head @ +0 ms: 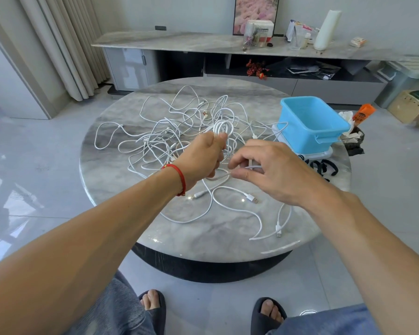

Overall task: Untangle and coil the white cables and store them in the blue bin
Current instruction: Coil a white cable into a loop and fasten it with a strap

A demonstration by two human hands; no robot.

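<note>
Here, nearest my view, I see two feet in dark slippers (267,313) on the grey floor, with denim-covered knees at the bottom edge. Just below the two hands, on the near part of the round marble table (121,189), loose ends of the white cables (160,131) trail toward me; a USB plug (252,198) lies just under the right hand and another connector (278,230) sits nearer the table's edge.

My left hand (201,160), with a red string bracelet (179,176) on its wrist, has its fingers curled round a small coil (221,128) of white cable, the loops standing up above the fist. My right hand (273,170), just beside it on the right, pinches a strand of the same cable between thumb and forefinger, the other fingers loosely bent. The strand runs across from the pinch to the underside of the left fist.

Beyond and to the left of the grip, the remaining cables sprawl in a loose tangle over the middle of the table. To the right of the grip and a little farther back stands the blue bin (310,128), resting on a white lid-like base; I can see nothing inside it from here. One cable loop touches its left wall.

Farther off, a long marble sideboard (179,42) runs along the wall, carrying boxes and a white roll (327,29).
</note>
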